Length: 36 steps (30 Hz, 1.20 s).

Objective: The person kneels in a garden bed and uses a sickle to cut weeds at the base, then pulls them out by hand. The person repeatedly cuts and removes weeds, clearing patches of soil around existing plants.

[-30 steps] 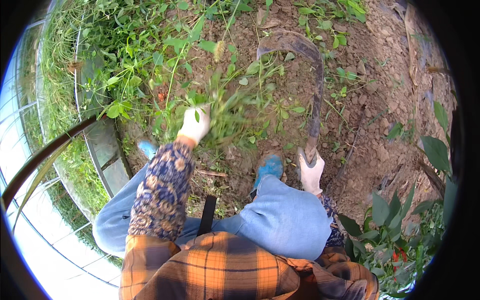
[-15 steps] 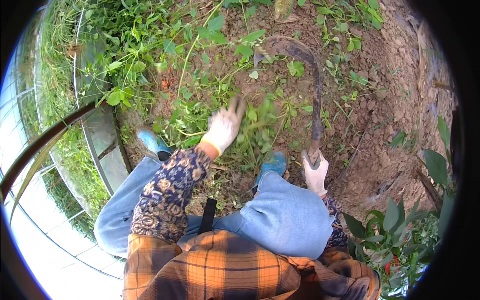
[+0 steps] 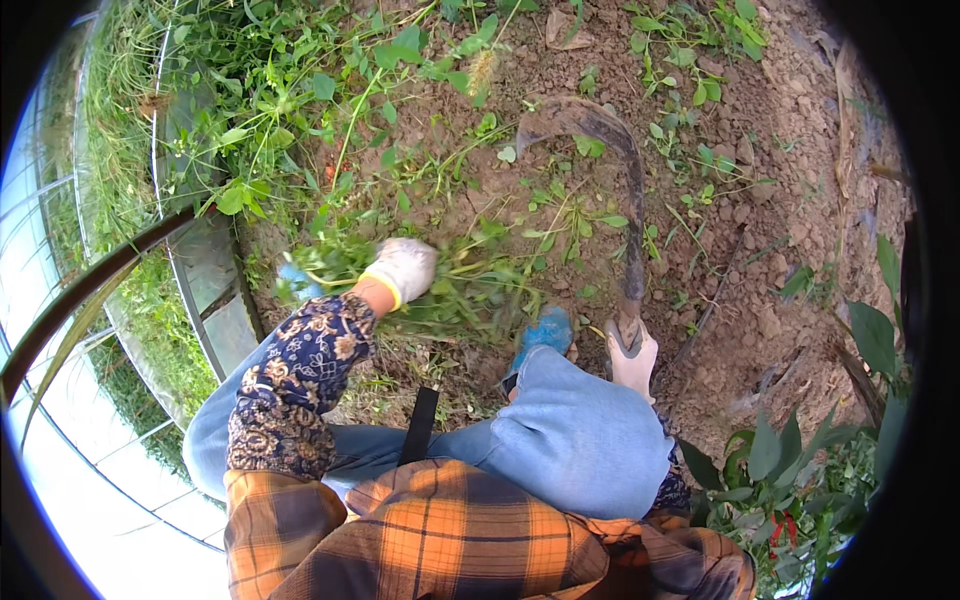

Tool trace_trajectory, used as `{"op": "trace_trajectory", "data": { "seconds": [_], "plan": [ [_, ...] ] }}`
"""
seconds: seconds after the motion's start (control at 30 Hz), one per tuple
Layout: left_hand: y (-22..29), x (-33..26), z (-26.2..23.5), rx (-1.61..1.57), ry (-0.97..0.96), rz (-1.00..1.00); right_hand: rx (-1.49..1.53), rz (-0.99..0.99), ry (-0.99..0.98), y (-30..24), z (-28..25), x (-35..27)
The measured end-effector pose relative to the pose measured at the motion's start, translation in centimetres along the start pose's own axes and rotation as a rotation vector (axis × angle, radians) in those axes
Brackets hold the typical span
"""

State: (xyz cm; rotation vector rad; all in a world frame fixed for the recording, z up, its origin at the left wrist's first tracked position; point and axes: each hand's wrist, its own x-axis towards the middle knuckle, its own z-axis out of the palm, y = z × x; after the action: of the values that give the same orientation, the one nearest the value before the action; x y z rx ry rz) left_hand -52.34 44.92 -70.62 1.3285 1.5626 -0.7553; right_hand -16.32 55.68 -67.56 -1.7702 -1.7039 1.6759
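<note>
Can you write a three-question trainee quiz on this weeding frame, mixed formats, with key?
1. True or false: the right hand grips the handle of a curved sickle.
2. What does the gloved left hand hold? A) a stone B) a bunch of green weeds C) a hose
3. Fill in: the sickle's blade lies over bare ____.

Key: 1 true. 2 B, the weeds trail from the glove. 3 soil.
</note>
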Motion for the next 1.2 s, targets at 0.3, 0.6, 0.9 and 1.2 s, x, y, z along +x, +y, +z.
{"op": "trace_trajectory", "data": {
  "seconds": [0.3, 0.6, 0.9, 1.2],
  "plan": [
    [0.1, 1.2, -3.6, 0.076, 0.757, 0.132, 0.047, 0.03, -0.046, 1.3, 1.2, 0.8],
    [-3.0, 7.2, -2.9, -0.208, 0.564, -0.337, -0.035, -0.02, -0.103, -1.8, 2.6, 2.5],
    [3.3, -1.0, -4.2, -0.616, -0.134, -0.357, 0.038, 0.037, -0.069, 0.5, 1.7, 1.8],
    [8.2, 0.9, 1.9, -0.254, 0.523, -0.222, 0.118, 0.097, -0.07, -1.2, 1.9, 1.9]
  ]
}}
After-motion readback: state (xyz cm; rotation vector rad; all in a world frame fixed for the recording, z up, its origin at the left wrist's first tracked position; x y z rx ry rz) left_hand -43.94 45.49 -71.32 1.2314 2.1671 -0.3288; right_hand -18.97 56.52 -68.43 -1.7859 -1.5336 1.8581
